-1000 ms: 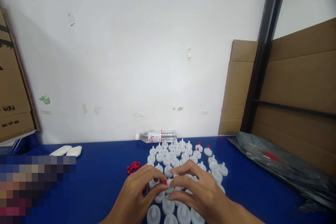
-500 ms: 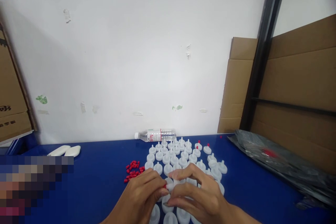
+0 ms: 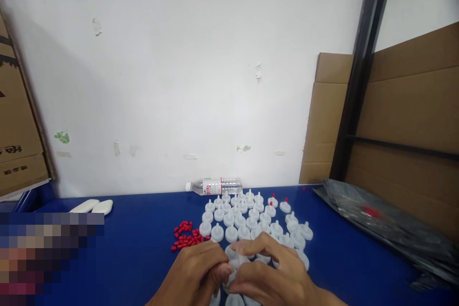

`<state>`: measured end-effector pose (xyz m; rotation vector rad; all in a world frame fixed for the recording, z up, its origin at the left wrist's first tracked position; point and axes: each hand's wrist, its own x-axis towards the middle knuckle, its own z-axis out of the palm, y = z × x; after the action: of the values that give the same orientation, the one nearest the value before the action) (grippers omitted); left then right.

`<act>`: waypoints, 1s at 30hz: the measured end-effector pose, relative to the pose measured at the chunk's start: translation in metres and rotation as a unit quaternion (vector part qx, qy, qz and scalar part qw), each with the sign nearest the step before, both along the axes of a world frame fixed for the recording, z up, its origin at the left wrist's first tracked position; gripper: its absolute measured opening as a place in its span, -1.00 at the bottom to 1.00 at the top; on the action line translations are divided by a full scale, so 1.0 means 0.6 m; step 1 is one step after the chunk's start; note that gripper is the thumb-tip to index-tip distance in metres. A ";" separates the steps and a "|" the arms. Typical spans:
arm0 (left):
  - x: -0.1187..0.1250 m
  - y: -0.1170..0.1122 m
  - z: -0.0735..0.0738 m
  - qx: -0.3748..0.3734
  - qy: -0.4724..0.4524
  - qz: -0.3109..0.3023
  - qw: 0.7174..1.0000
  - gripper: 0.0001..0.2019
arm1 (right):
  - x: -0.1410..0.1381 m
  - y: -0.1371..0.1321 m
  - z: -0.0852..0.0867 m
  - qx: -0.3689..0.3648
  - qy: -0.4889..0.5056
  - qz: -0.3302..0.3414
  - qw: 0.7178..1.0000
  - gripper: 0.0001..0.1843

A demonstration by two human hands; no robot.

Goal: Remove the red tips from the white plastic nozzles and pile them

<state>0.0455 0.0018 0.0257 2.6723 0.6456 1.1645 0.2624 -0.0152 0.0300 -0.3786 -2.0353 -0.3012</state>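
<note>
Head camera shows your left hand (image 3: 201,266) pinching a mostly hidden small red plastic cap (image 3: 226,261) at the round translucent white plastic lid (image 3: 239,260) gripped by your right hand (image 3: 274,267), over similar spouted lids (image 3: 231,234) on the blue surface (image 3: 136,234).

The bright wall (image 3: 201,81) is softly shadowed left.

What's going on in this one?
A person is working at a blue table. The right hand holds a white lid; the left hand pinches a small red piece against it, mostly hidden. Many spouted lids stand around, three farther back with red tips. Loose red caps lie to the left.
</note>
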 end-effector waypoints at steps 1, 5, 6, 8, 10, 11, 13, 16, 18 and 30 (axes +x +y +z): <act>-0.001 -0.001 0.001 0.005 0.000 0.003 1.000 -0.59 | 0.000 0.000 0.001 -0.002 -0.004 -0.002 1.000 -0.90; -0.007 -0.002 0.012 0.043 0.026 0.024 0.998 -0.70 | -0.005 0.004 0.002 -0.047 -0.039 -0.020 0.998 -0.87; -0.009 -0.002 0.016 0.051 0.043 0.034 0.997 -0.73 | -0.006 0.006 0.001 -0.064 -0.046 -0.027 0.997 -0.85; -0.015 0.002 0.024 0.059 0.080 0.057 0.993 -0.75 | -0.004 0.011 0.000 -0.094 -0.057 -0.048 0.993 -0.82; -0.024 0.012 0.030 0.070 0.105 0.086 0.988 -0.73 | 0.004 0.019 -0.001 -0.112 -0.065 -0.080 0.988 -0.78; -0.030 0.020 0.033 0.077 0.111 0.104 0.985 -0.71 | 0.011 0.024 0.001 -0.116 -0.066 -0.098 0.986 -0.77; -0.045 0.038 0.037 0.088 0.116 0.145 0.979 -0.70 | 0.031 0.037 0.007 -0.114 -0.060 -0.130 0.983 -0.81; -0.070 0.068 0.038 0.057 0.135 0.193 0.970 -0.73 | 0.066 0.057 0.025 -0.110 -0.036 -0.176 0.978 -0.88; -0.085 0.084 0.035 0.033 0.154 0.210 0.965 -0.77 | 0.087 0.069 0.038 -0.120 -0.023 -0.213 0.969 -0.91; -0.090 0.106 0.009 -0.053 0.191 0.207 0.958 -0.80 | 0.147 0.118 0.043 -0.266 -0.094 -0.417 0.864 -0.83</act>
<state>-0.0085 0.0654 0.0309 2.7650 1.3404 0.6496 0.3508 0.0559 0.0560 -1.6462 -2.0104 -0.2919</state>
